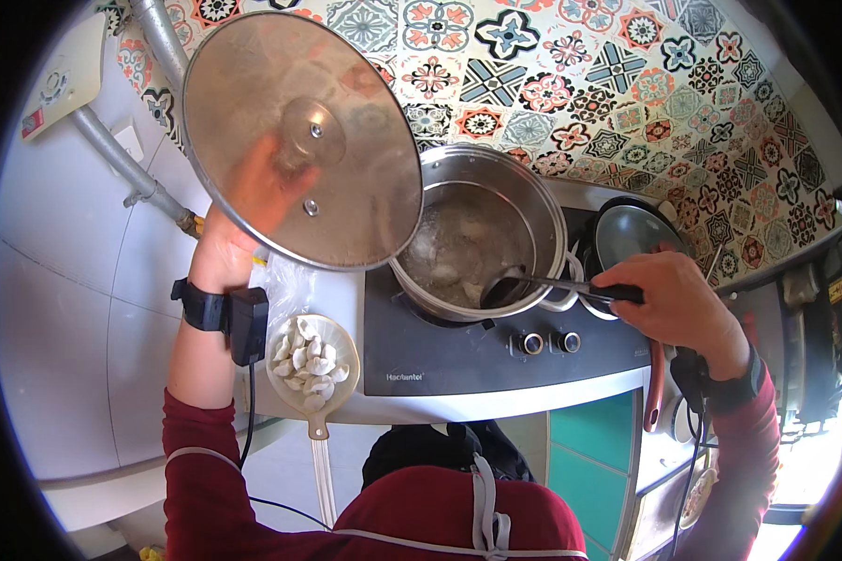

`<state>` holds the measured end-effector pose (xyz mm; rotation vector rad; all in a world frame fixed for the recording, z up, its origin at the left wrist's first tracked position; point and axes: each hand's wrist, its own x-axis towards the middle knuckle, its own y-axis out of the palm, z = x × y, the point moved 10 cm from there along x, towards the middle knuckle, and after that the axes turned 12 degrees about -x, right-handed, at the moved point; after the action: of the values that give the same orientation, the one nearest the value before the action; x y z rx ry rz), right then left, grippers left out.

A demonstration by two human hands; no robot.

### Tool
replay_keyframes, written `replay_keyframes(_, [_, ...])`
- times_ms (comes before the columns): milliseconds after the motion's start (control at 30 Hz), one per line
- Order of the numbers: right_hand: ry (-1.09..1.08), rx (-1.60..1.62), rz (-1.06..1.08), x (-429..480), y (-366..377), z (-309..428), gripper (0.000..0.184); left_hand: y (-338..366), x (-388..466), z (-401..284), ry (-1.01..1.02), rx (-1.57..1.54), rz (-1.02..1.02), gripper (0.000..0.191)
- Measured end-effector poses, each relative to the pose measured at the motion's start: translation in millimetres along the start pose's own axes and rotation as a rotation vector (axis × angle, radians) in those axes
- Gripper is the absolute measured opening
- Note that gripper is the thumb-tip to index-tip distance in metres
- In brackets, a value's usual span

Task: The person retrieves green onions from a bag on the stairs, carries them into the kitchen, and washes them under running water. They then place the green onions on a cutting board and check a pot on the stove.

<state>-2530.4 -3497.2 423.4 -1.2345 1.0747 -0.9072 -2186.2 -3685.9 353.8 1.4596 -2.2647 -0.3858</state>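
Observation:
My left hand (270, 186) shows through a fogged glass lid (252, 84) and grips it from behind near its knob, holding it tilted up to the left of the pot. In my right hand (680, 298) is a dark-handled ladle (568, 284), its bowl dipped inside the pot's near right side. The stainless steel pot (551, 217) stands on the hob and contains cloudy liquid (463, 231) with pale lumps that I cannot make out clearly. Left of the hob, a round plate with a handle (317, 429) bears several white raw dumplings (319, 366).
Two knobs (549, 342) sit on the front of the black gas hob (449, 365). A dark pan (635, 231) rests at the right, near a reddish handle (654, 386). Behind stands a patterned tile backsplash (491, 80). A grey pipe (130, 168) runs along the left wall, above a clear plastic bag (288, 284).

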Motion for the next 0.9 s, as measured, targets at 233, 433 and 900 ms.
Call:
replay_keyframes(233, [-0.090,0.135,0.041,42,34,11,0.027,2,-5,5,0.030,-0.228,-0.064,0.031])
replay_keyframes(433, [-0.064,0.257,-0.063,57,59,14,0.028,1,5,1,0.080,-0.011,-0.047,0.027])
replay_keyframes(900, [0.191,0.017,-0.044,34,51,-6,0.022,7,34,23,0.048,-0.164,0.189,0.043])
